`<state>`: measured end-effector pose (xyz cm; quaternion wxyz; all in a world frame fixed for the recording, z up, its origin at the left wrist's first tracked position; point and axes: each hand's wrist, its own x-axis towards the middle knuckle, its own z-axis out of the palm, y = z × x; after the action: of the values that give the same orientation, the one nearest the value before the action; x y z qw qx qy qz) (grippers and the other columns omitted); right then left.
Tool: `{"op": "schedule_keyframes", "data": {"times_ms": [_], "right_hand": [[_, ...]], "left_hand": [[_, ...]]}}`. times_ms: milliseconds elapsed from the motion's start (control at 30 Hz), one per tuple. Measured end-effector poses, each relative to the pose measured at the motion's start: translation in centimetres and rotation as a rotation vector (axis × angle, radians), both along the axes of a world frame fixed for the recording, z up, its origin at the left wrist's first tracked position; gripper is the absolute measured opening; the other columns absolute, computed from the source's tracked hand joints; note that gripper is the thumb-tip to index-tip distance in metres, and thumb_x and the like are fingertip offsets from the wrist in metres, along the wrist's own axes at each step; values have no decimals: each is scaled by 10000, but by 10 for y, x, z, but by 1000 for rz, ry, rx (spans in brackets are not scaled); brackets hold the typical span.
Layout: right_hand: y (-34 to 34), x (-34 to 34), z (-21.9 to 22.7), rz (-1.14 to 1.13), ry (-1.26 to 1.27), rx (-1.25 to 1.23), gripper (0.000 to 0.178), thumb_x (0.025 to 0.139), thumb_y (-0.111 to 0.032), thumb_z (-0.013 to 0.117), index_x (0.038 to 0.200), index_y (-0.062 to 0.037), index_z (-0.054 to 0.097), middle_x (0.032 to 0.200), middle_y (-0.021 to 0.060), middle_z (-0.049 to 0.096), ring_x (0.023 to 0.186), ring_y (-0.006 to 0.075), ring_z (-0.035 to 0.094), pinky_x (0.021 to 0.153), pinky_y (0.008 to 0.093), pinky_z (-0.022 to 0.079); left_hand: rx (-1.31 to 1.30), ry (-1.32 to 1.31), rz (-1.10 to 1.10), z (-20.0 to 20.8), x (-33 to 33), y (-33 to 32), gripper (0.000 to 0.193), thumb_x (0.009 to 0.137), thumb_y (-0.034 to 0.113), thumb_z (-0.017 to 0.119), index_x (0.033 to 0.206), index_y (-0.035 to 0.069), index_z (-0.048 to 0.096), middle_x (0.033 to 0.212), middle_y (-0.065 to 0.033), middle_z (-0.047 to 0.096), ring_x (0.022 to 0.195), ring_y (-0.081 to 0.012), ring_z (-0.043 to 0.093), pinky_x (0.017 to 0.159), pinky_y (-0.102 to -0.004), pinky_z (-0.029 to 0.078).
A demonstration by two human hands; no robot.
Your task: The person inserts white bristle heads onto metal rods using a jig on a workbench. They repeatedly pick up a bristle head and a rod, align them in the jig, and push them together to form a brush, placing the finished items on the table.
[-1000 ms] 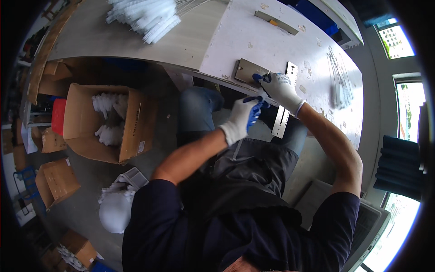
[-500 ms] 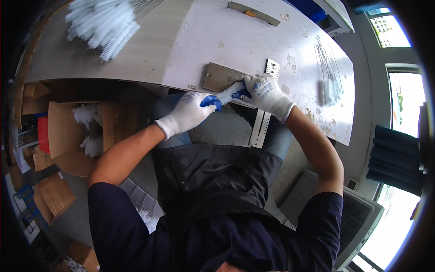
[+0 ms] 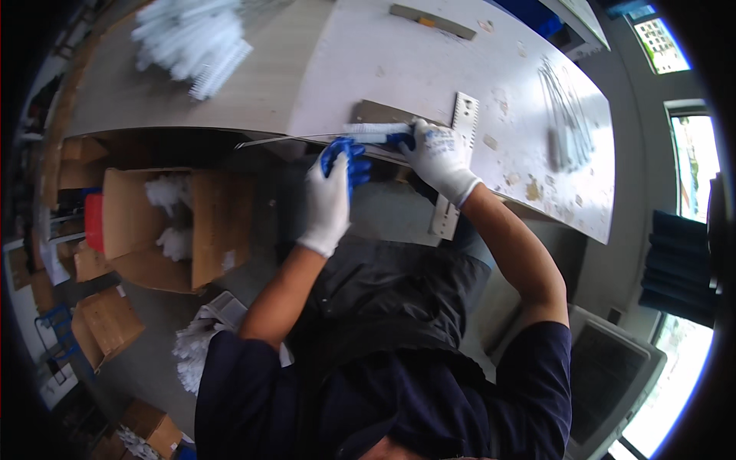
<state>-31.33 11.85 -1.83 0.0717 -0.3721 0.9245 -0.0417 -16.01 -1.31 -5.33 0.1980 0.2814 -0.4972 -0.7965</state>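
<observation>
A thin metal rod [image 3: 307, 139] is held along the near edge of the tabletop [image 3: 429, 69]. Its end is pinched by the gloved left hand [image 3: 331, 192], fingers closed around it. The gloved right hand [image 3: 438, 157] is pressed down on a white bristle strip [image 3: 376, 130] lying on a flat metal plate [image 3: 376, 113], just beside a perforated metal bar [image 3: 456, 165] overhanging that edge. An open cardboard box [image 3: 153, 230] stands on the floor below.

two hands [image 3: 330, 195] (gloved), one white tube [image 3: 376, 132]
</observation>
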Motion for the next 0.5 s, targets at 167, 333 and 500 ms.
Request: {"op": "schedule_keyframes", "data": {"times_ms": [167, 333, 500], "right_hand": [[-13, 1, -16, -2, 35, -81, 318, 874, -380, 702, 980, -83, 655, 906, 136, 733, 881, 328, 716, 785, 443, 546], [-5, -17, -25, 102, 119, -77, 317, 857, -356, 699, 1007, -78, 670, 874, 152, 733, 829, 328, 722, 766, 437, 552], [1, -13, -32, 110, 163, -156, 299, 837, -339, 716, 947, -70, 649, 843, 149, 726, 802, 329, 716, 747, 440, 547]], "left_hand": [[279, 83, 359, -8, -67, -19, 243, 1019, 195, 604, 1180, 44, 707, 974, -65, 712, 785, -160, 689, 710, -311, 587], [324, 85, 383, 4, -120, -26, 210, 979, 80, 513, 1069, 23, 693, 761, -65, 590, 625, -209, 614, 629, -371, 561], [219, -35, 331, 16, -148, -27, 213, 961, 95, 495, 1012, 57, 698, 647, -7, 493, 497, -155, 489, 470, -327, 444]]}}
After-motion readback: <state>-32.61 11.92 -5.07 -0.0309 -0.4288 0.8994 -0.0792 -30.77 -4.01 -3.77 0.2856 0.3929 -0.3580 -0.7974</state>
